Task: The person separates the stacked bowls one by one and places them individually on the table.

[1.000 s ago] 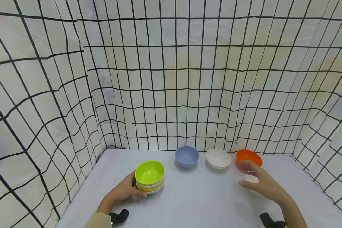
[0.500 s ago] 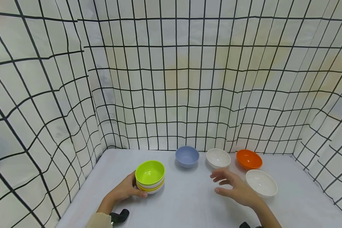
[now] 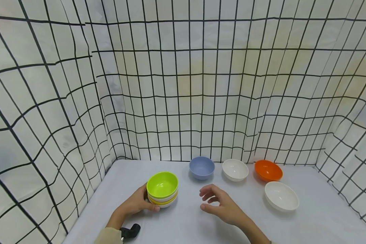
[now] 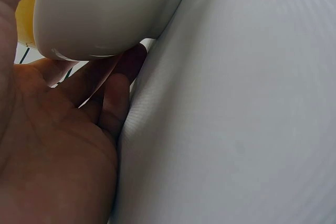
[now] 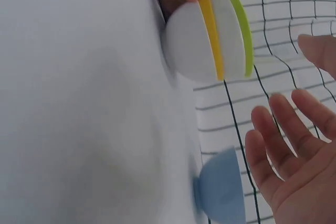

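My left hand (image 3: 137,202) grips the left side of a stack of bowls on the table, its thumb low at the front and its fingers round the back. A lime green bowl (image 3: 162,185) tops the stack, with white and yellow bowls beneath. The left wrist view shows the fingers against the white bottom bowl (image 4: 105,14), close over the cloth. Off to the right of the stack, my right hand (image 3: 224,206) hovers over the table, holding nothing, fingers spread and slightly bent. In the right wrist view its palm faces the stack's yellow bowl (image 5: 211,35).
Along the back stand a blue bowl (image 3: 202,168), a small white bowl (image 3: 235,170) and an orange bowl (image 3: 268,170). Another white bowl (image 3: 282,196) sits at the right. A white cloth (image 3: 183,227) covers the table, and black-gridded white walls (image 3: 183,84) enclose it.
The right hand has moved left from the orange and right-hand white bowls toward the stack, leaving those bowls uncovered. The left hand keeps its grip on the stack.
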Motion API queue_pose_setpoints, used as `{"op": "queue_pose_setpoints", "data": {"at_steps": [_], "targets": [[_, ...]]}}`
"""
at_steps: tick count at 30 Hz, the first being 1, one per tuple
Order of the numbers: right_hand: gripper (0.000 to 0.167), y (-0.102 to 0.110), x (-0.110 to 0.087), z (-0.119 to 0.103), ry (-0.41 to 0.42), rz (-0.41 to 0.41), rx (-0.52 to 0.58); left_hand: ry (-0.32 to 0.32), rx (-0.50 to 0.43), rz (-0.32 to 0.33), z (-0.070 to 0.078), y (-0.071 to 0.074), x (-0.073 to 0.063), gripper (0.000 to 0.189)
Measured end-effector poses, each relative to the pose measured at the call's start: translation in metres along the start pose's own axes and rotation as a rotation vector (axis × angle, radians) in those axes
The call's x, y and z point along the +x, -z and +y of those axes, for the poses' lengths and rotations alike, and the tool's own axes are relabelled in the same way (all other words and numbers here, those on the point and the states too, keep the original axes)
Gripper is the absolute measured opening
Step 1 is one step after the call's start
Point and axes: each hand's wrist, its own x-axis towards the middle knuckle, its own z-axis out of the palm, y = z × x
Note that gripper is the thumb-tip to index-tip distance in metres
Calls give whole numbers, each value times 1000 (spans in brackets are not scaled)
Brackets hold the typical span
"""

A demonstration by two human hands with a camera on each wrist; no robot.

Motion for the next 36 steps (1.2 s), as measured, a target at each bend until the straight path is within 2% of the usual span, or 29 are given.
{"op": "queue_pose_setpoints", "data": {"at_steps": [7, 11, 17, 23, 32, 36], "targets": [[52, -25, 25, -7, -29, 68, -24, 16, 19, 12, 1, 0, -1, 105], [63, -38, 40, -8, -42, 82, -14, 27, 29, 22, 1, -1, -1, 106], [75, -56, 57, -9, -25, 94, 5, 9, 18, 11, -1, -1, 0, 103], [84, -70, 67, -6, -6, 83, -9, -7, 1, -1, -1, 0, 1, 102], [96, -83, 77, 1, -7, 81, -25, 26, 20, 12, 3, 1, 0, 103], [99, -88, 83, 3, -8, 91, -7, -3, 16, -6, 3, 1, -1, 102]]}}
